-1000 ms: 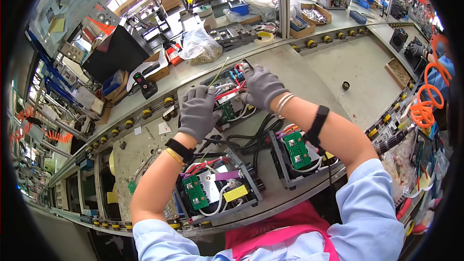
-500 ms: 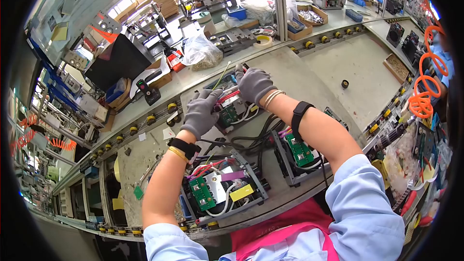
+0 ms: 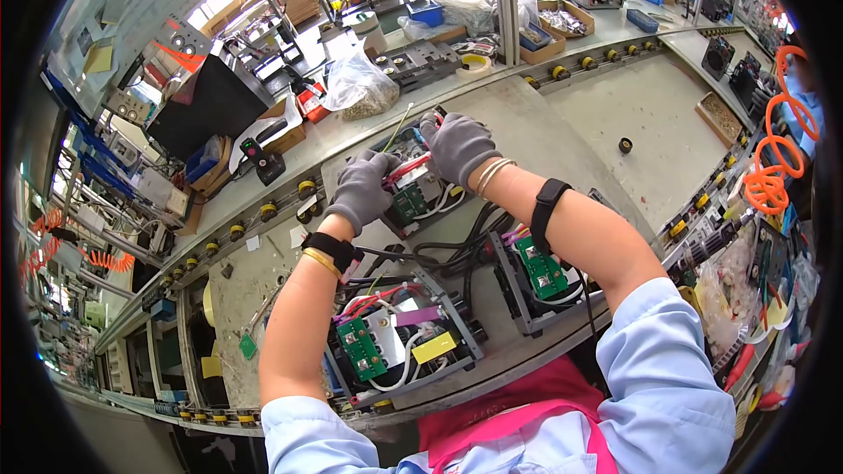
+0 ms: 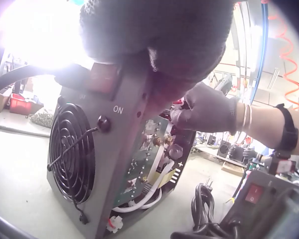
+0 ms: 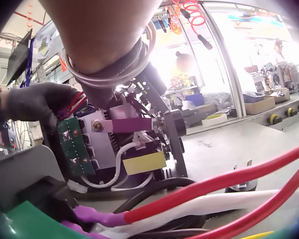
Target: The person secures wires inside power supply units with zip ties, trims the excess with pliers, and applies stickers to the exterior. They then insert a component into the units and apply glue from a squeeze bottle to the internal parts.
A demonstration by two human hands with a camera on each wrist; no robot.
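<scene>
Both hands wear grey gloves and work at the far open electrical unit [image 3: 409, 204], which has a fan [image 4: 72, 154], a red power switch [image 4: 103, 78] and a green circuit board [image 5: 74, 148]. My left hand [image 3: 362, 189] is at the unit's left side, its fingers curled on red wires [image 3: 408, 168]. Across the unit, my right hand [image 3: 461, 147] bends over its far right side. In the left wrist view, the right fingertips [image 4: 182, 110] pinch around a red piece of the wiring. The left glove covers the unit's top edge there.
Two similar open units stand nearer the body, one at left [image 3: 395, 338] and one at right [image 3: 531, 276]. Black power cords [image 3: 470, 250] lie between them. A roller rail [image 3: 307, 187] runs along the far side, with a bag of small parts [image 3: 362, 86] behind it.
The right hand has shifted a little left over the far unit, and its fingers have drawn in. The left hand has moved slightly, its fingers now more curled at the red wires.
</scene>
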